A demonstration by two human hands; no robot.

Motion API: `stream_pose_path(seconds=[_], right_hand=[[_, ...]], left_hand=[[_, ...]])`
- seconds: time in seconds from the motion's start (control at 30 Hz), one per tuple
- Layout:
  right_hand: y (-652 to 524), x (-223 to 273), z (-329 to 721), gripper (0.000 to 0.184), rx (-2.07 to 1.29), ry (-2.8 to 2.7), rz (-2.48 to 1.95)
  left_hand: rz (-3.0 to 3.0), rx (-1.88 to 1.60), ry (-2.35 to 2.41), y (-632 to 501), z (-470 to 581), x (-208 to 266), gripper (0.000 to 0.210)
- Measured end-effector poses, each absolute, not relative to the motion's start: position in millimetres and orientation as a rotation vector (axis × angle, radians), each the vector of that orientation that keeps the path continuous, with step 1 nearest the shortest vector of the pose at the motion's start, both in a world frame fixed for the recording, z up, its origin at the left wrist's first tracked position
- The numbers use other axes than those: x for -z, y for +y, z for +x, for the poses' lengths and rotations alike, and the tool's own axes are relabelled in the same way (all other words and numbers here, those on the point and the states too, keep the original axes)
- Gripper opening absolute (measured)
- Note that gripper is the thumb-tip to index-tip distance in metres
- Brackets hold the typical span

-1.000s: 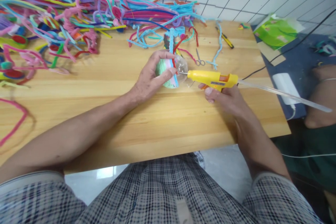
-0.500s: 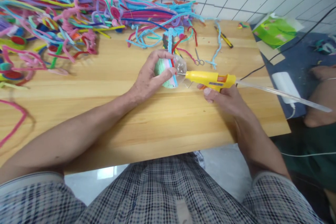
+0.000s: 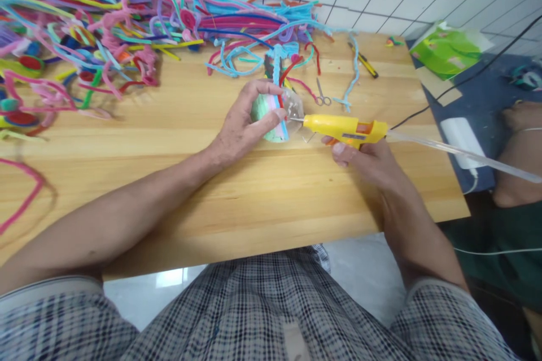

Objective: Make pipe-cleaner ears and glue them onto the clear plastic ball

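Observation:
Between its thumb and fingers, my left hand [image 3: 243, 124] grips a pastel striped craft piece [image 3: 270, 118] in green, lilac and blue, with a red strip along its edge. The hand covers part of it. My right hand [image 3: 364, 161] is wrapped around a yellow hot glue gun [image 3: 339, 127], whose metal nozzle points left at the piece. A long clear glue stick [image 3: 449, 149] sticks out of the gun's back. Behind the nozzle lies a transparent plastic object [image 3: 294, 104], its kind unclear. A light blue braided strand [image 3: 276, 65] stands just beyond my left fingertips.
Piles of colourful pipe cleaners [image 3: 237, 20] cover the table's back and left. Small scissors [image 3: 322, 98], a yellow-black cutter [image 3: 368, 65] and a blue pipe cleaner [image 3: 353, 73] lie behind the gun. At right are a green packet [image 3: 444, 51], a white box [image 3: 461, 141] and another person's arm [image 3: 516, 152].
The glue gun has shifted slightly right, its nozzle a little further from my left thumb. My left hand keeps its hold on the striped piece.

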State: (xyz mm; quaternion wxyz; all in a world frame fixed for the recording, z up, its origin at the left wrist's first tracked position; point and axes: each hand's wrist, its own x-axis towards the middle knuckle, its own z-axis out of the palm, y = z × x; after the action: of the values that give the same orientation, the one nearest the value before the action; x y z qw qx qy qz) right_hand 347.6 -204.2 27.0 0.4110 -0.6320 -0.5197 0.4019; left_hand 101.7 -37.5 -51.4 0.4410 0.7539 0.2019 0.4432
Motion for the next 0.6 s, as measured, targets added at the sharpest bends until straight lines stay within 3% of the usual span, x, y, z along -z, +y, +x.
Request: stream_pose_path(seconds=[0.3, 0.6], right_hand=[[-202.9, -21.6, 345.1, 0.055, -1.026, -1.297, -1.605], [-202.9, -22.2, 344.6, 0.054, -1.001, -1.313, -1.598]], left_hand=[[1.89, -1.098, 0.479, -35.6, 100.2, 49.2, 0.062], [1.89, -1.093, 0.506, -38.9, 100.4, 46.4, 0.053]])
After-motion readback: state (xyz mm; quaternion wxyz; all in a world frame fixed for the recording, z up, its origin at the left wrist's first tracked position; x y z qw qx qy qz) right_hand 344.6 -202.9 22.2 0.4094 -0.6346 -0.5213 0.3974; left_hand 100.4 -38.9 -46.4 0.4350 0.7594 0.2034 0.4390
